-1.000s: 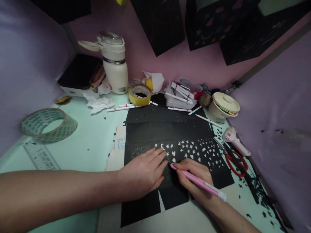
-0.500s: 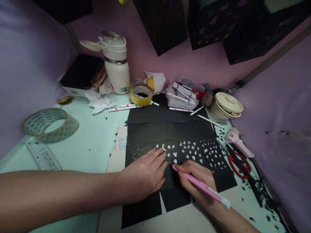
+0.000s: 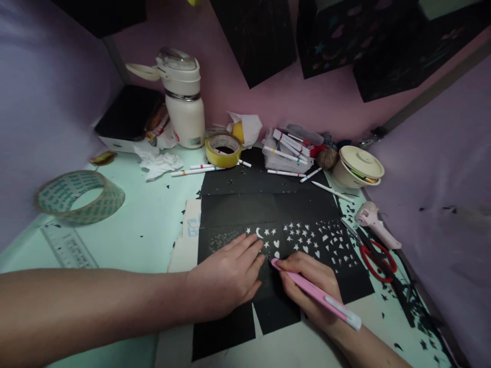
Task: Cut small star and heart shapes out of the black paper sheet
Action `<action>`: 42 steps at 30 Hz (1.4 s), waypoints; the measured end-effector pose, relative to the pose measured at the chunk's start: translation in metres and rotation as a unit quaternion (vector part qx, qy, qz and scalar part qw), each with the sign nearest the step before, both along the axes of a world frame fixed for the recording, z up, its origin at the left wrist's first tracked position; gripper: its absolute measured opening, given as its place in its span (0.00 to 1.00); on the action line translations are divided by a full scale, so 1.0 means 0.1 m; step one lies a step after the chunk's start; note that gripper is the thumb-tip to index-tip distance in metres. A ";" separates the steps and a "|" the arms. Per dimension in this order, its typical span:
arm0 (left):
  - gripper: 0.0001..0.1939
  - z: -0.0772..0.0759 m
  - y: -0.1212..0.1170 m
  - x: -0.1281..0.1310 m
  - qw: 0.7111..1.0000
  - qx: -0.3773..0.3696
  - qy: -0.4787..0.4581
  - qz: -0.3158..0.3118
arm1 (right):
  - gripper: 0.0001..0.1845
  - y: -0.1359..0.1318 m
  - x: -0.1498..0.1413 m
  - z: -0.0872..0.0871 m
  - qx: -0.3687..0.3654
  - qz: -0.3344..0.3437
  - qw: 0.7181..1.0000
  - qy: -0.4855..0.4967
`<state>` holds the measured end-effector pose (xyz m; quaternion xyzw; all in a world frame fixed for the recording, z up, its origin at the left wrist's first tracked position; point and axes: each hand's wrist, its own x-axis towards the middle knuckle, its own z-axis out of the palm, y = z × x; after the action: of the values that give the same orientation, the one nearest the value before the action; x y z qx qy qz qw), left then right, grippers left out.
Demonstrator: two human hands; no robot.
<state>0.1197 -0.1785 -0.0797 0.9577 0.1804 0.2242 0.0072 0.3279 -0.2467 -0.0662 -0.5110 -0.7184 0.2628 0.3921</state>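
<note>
Black card [image 3: 238, 208] lies over a pale board [image 3: 180, 335], with rows of small star, moon, heart and angular holes cut through it. My left hand [image 3: 230, 273] rests flat on the card, fingers stretched out beside the cut shapes. In my right hand [image 3: 312, 281] is a pink utility knife [image 3: 318, 294], held like a pen. The knife's front end meets the card just below a heart-shaped hole, close to my left fingertips. Its blade is too small to make out.
Scissors with red handles [image 3: 378, 260], a pink glue gun [image 3: 378, 227] and black scraps lie at the right. Felt-tip pens and a tape roll [image 3: 223, 151] sit behind the card. A bottle [image 3: 186, 117], wide tape roll [image 3: 80, 197] and ruler [image 3: 69, 248] stand or lie at left.
The pink utility knife has shifted very slightly left, and its rear end has dipped a little. My left hand stays in place on the card.
</note>
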 end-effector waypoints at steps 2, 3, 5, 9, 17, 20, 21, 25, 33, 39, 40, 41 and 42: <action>0.18 0.01 0.00 0.00 1.000 0.002 -0.003 -0.002 | 0.12 0.00 0.00 0.02 -0.005 0.001 1.000 0.006; 0.18 0.01 0.00 0.00 1.000 0.003 -0.004 -0.003 | 0.12 0.00 0.00 0.03 -0.009 -0.001 1.000 0.009; 0.18 0.00 0.00 0.01 1.000 0.004 -0.007 -0.002 | 0.09 0.00 0.01 0.03 -0.002 -0.024 1.000 0.016; 0.19 -0.02 -0.01 0.00 1.000 0.004 0.007 0.000 | 0.06 -0.01 0.09 -0.02 -0.012 -0.163 0.985 0.053; 0.21 0.02 0.00 -0.02 1.000 0.015 0.027 -0.005 | 0.14 -0.13 -0.05 0.16 -0.208 -0.230 0.933 0.182; 0.21 0.05 -0.02 -0.03 0.999 0.033 0.036 -0.006 | 0.12 -0.22 -0.22 0.17 -0.189 -0.285 0.929 0.139; 0.21 0.05 -0.03 -0.04 0.998 0.040 0.038 -0.008 | 0.11 -0.24 -0.27 0.15 -0.167 -0.299 0.933 0.109; 0.20 0.04 -0.04 -0.05 0.997 0.058 0.043 -0.014 | 0.08 -0.26 -0.40 0.06 -0.074 -0.307 0.949 0.010; 0.20 0.03 -0.05 -0.04 0.997 0.065 0.037 -0.008 | 0.06 -0.24 -0.41 0.03 -0.007 -0.278 0.960 -0.023; 0.21 0.02 -0.04 -0.04 0.997 0.065 0.044 -0.010 | 0.05 -0.23 -0.42 0.01 -0.002 -0.261 0.965 -0.026; 0.21 0.02 -0.04 -0.04 0.997 0.065 0.045 -0.010 | 0.05 -0.23 -0.42 0.01 -0.003 -0.257 0.966 -0.024; 0.21 0.02 -0.04 -0.04 0.997 0.064 0.045 -0.009 | 0.04 -0.23 -0.42 0.01 -0.002 -0.254 0.967 -0.023; 0.20 0.02 -0.04 -0.04 0.997 0.063 0.046 -0.008 | 0.04 -0.23 -0.42 0.00 -0.003 -0.252 0.968 -0.023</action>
<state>0.1162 -0.1828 -0.0778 0.9670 0.1585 0.1905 -0.0596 0.2862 -0.2700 -0.0660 -0.6822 -0.5747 0.1459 0.4278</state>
